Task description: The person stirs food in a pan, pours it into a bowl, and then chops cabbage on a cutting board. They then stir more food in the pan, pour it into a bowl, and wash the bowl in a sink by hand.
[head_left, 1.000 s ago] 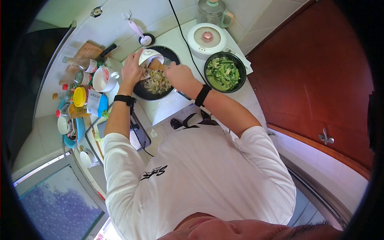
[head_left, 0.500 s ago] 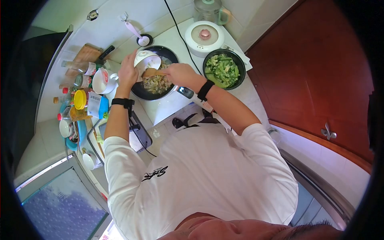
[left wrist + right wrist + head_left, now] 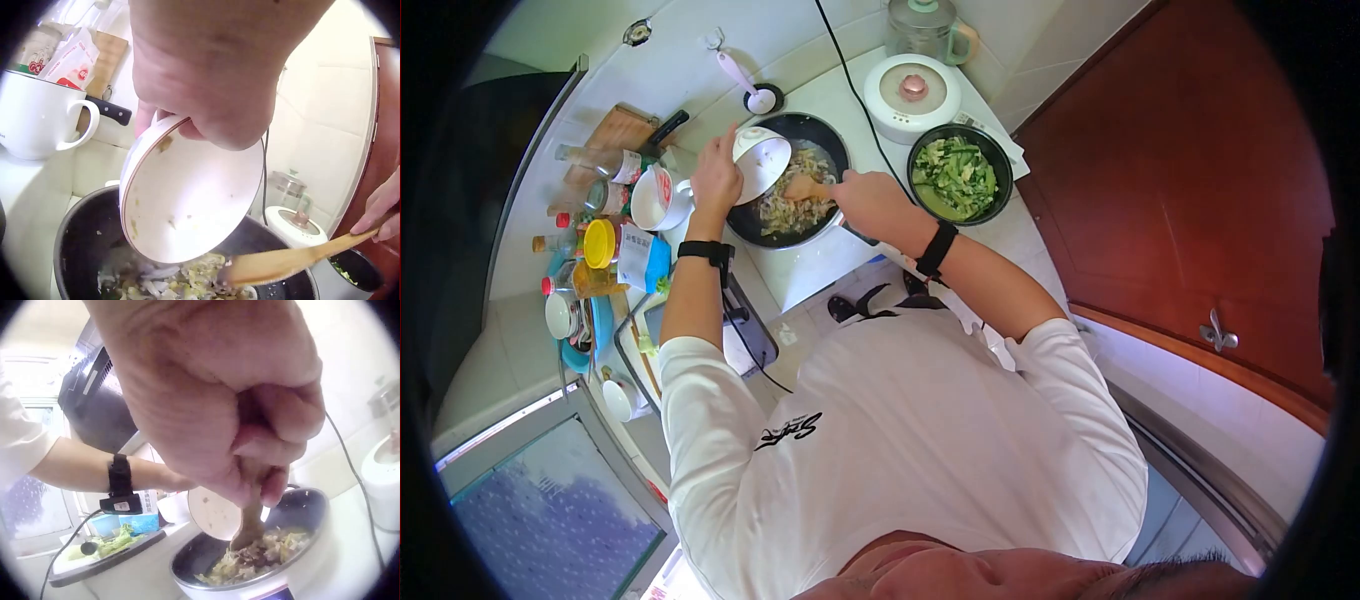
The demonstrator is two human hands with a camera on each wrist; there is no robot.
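Observation:
My left hand (image 3: 718, 180) grips a white bowl (image 3: 194, 194) by its rim. The bowl is tipped on its side over a dark frying pan (image 3: 78, 240), and a few scraps of food cling to its inner wall. In my right hand (image 3: 219, 381) is a wooden spatula (image 3: 290, 259), held by its handle with the fingers curled around it. The spatula's blade reaches into the chopped, pale yellow and white food (image 3: 790, 212) in the pan. The bowl's mouth faces the spatula and the food.
Right of the pan stands a black pot (image 3: 1008, 190) of chopped greens, with a white lidded cooker (image 3: 900, 128) behind it. A white mug (image 3: 647, 205), bottles and a yellow-lidded jar (image 3: 600, 243) crowd the left. A black cord (image 3: 855, 85) runs behind the pan.
The spatula has moved from the bowl's mouth down to the food in the pan. My right hand has shifted slightly right; the bowl stays tilted, its inside turned further into view.

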